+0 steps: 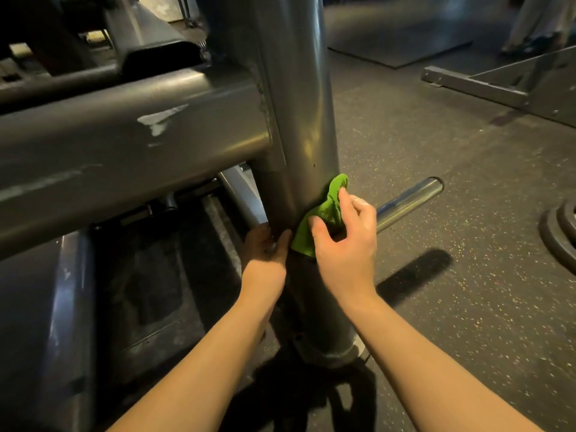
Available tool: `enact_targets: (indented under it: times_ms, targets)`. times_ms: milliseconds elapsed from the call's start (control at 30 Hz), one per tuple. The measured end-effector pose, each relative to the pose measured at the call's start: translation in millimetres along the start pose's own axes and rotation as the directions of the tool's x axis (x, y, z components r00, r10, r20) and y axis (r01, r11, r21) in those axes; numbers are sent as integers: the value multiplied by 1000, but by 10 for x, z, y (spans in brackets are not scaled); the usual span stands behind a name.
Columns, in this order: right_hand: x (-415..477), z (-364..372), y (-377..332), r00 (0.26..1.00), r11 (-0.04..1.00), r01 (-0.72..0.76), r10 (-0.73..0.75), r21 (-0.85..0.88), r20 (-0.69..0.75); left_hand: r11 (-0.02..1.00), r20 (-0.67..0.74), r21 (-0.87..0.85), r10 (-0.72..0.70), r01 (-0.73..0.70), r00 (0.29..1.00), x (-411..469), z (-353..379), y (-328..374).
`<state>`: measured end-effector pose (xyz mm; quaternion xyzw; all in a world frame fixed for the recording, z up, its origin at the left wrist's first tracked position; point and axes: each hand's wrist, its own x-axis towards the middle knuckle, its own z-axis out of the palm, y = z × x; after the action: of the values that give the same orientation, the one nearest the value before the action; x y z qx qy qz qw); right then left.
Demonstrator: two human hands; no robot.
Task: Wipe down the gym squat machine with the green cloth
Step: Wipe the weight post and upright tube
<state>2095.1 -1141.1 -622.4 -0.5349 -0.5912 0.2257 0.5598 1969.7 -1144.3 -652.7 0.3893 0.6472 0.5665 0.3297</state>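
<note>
The squat machine's upright post (299, 104) stands on a speckled rubber floor (452, 188). A thick horizontal tube (124, 151) is welded to the post's left side and shows a chipped patch of paint on its upper face.

**Green cloth.** The green cloth (314, 222) lies bunched against the right front face of the upright post, just below the joint with the horizontal tube. Its lower edge hangs flat against the post.

**Right hand.** The right hand (346, 241) holds the cloth. Its grip is closed round the bunched fabric, with the thumb on the near side and the fingers curled over the top fold. It presses the fabric against the metal.

**Left hand.** The left hand (265, 247) holds the post on its left side, level with the cloth's lower edge. The thumb lies along the near face, with its tip just beside the cloth. The fingers pass round the post into shadow, so this grip is closed on the post.

**Surroundings.**
- A chrome peg (408, 202) projects from behind the right hand toward the right.
- A dark weight plate (558, 235) lies on the floor at the right edge.
- A second steel frame (480, 85) stands at the far right.
- A dark mat (399, 42) lies on the floor beyond the post.
</note>
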Motion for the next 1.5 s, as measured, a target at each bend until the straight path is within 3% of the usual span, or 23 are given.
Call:
enact_targets:
  times_ms: [100, 233, 300, 467, 600, 733, 867, 967, 1033, 1100, 1233, 1333, 1400, 1500]
  targets:
    - [6, 49, -26, 998, 998, 31, -29, 53, -48, 1000, 16, 10, 0, 0, 1000, 79, -17, -32]
    - [55, 36, 155, 962, 968, 249, -244, 25, -123, 1000, 18, -15, -21, 21, 1000, 90, -29, -74]
    - [-23, 38, 353, 956, 961, 277, -275, 12, -106, 997, -1, -69, -38, 37, 999, 63, -15, -86]
    - [-320, -22, 723, 988, 988, 155, -155, 20, -1, 985, 29, -127, -113, 116, 993, 3, -13, -29]
    - [-271, 40, 503, 998, 996, 43, -39, 82, -50, 984, 42, -89, -152, 156, 987, -9, -60, 3]
    - [92, 109, 176, 982, 971, 167, -150, 169, -114, 993, 9, -46, -105, 105, 994, 47, -45, -21]
    - [-68, 61, 431, 970, 965, 244, -242, 96, -31, 984, 22, -121, -128, 130, 992, 6, -71, -57]
    - [-391, 10, 741, 993, 993, 104, -106, 63, 41, 970, 56, -156, -181, 188, 982, 27, -60, -64]
    - [-456, 26, 761, 1000, 998, -15, 14, 57, 28, 969, 45, -133, -205, 209, 978, 27, -34, -48]
    - [-403, 85, 608, 999, 996, -33, 34, 80, -10, 980, 25, -101, -168, 169, 986, 20, -46, -54]
    - [-18, 141, 219, 976, 967, 208, -196, 143, -97, 995, 40, 82, -68, 65, 997, 118, -41, -70]
    - [149, 125, 231, 944, 937, 325, -315, 124, -97, 988, 50, 137, -79, 72, 996, 153, -53, -96]
    - [-38, 74, 495, 958, 952, 284, -279, 110, -59, 994, 34, 58, -98, 96, 995, 103, -63, -103]
    - [-412, 1, 933, 999, 994, 33, -33, 101, -5, 983, 12, -119, -136, 137, 991, 33, -35, -165]
